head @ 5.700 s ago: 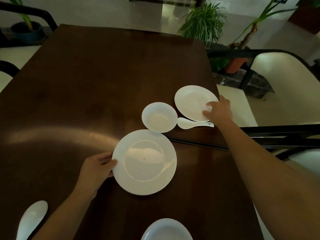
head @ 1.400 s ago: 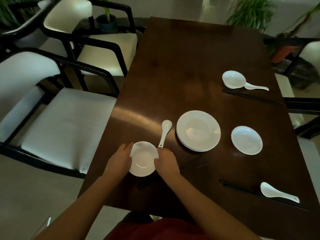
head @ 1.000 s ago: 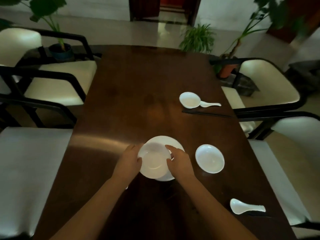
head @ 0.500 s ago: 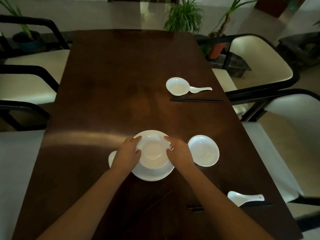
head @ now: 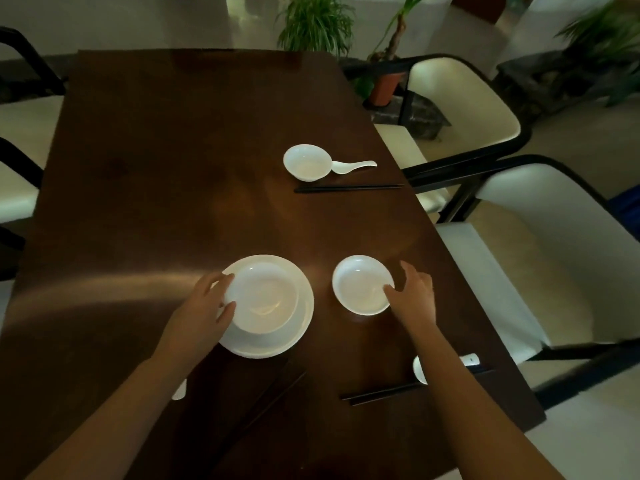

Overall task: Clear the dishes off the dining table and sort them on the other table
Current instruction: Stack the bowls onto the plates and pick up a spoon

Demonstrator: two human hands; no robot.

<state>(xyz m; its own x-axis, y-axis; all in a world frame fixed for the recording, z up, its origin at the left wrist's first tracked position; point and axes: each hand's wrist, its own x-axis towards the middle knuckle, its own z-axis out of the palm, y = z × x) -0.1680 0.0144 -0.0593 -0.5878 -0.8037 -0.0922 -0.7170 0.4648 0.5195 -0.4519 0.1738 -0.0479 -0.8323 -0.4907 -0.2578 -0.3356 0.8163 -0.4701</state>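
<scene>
Dark wooden dining table (head: 173, 168), dim light. Left hand (head: 202, 315) grips the left rim of a white bowl (head: 263, 299), thumb and fingers around the edge; the bowl sits on a stack of white plates (head: 304, 320). Right hand (head: 414, 296) rests on the right rim of a smaller white dish (head: 360, 284), just beside the stack, fingers curled on the edge; cannot tell whether it actually clasps it.

Around: second small bowl (head: 306, 162) farther up the table, white spoon (head: 353, 165) touching its right side, black chopsticks (head: 348, 188) lying just below both. Another pair of chopsticks (head: 377, 393) near the right forearm, which covers most of a white spoon (head: 469, 359). A third dark pair (head: 273, 393) lies diagonally below the plates. Cream-cushioned chairs (head: 460, 98) along the right side; potted plants (head: 315, 22) beyond the far end
</scene>
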